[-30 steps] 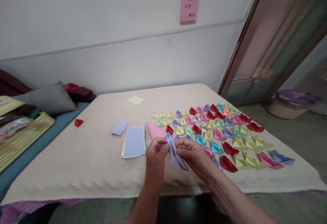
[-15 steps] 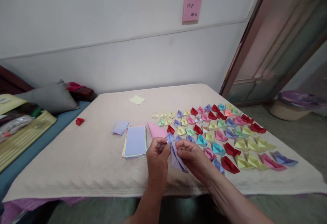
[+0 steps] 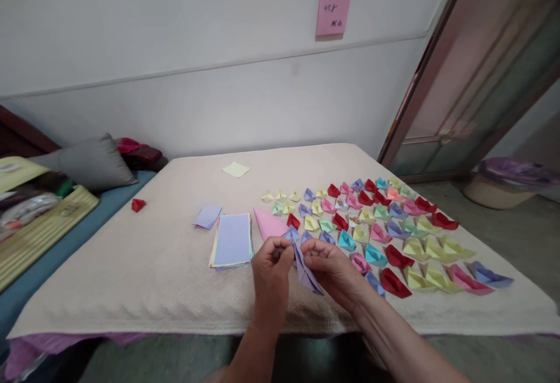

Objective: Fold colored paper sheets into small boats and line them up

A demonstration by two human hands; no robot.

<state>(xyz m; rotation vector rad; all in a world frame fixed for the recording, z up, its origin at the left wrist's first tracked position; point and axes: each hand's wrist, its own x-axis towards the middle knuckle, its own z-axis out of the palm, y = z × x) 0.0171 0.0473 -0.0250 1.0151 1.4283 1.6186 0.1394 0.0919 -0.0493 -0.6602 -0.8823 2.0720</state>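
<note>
A partly folded lilac paper (image 3: 307,273) is held just above the near edge of the table (image 3: 131,278), pinched at its upper end between the fingertips of the left hand (image 3: 271,266) and the right hand (image 3: 333,267). A fold appears to be in the making; a clean crease would call for edges matched and pressed flat. A sheet stack (image 3: 231,240) lies left, and rows of folded boats (image 3: 394,225) are ranged right.

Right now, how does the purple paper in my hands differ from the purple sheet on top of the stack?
The folded paper is creased into a narrow pointed shape; the top sheet is a flat rectangle. The folded paper is pinched between left hand and right hand; the top sheet lies untouched on the stack. Both are pale purple.
</note>
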